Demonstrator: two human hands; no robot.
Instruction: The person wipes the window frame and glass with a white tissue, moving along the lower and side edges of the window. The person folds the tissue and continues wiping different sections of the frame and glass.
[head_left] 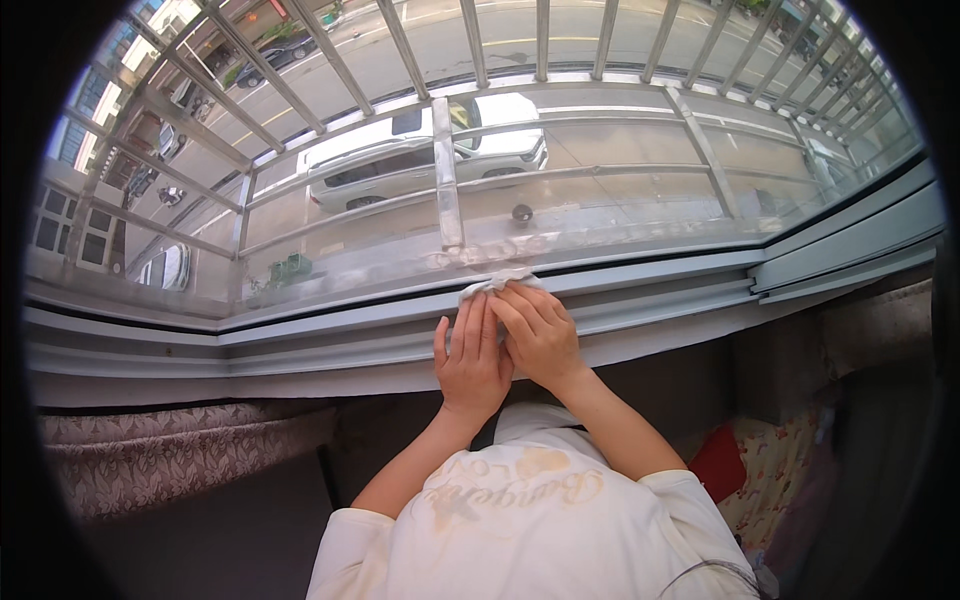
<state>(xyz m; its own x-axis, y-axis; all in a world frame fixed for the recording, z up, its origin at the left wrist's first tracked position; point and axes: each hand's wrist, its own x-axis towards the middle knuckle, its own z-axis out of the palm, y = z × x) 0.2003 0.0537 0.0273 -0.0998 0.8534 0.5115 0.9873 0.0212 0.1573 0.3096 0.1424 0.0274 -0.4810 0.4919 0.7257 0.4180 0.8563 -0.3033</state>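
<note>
A crumpled white cloth [497, 281] lies bunched against the grey window frame [640, 287], at the foot of the glass. My right hand [540, 330] presses it there, its fingers bent over the near edge of the cloth. Close beside it, my left hand [472, 362] has its fingers together and their tips on the same cloth, with the thumb side touching the right hand. The little finger of the left hand stands a bit apart. Part of the cloth is hidden under the fingertips.
Outside the glass [600, 225] runs a metal railing [445, 165], with a parked white car [400, 160] and a road below. A patterned curtain [180, 455] hangs at the left. Red and yellow patterned fabric [765, 470] lies at the lower right.
</note>
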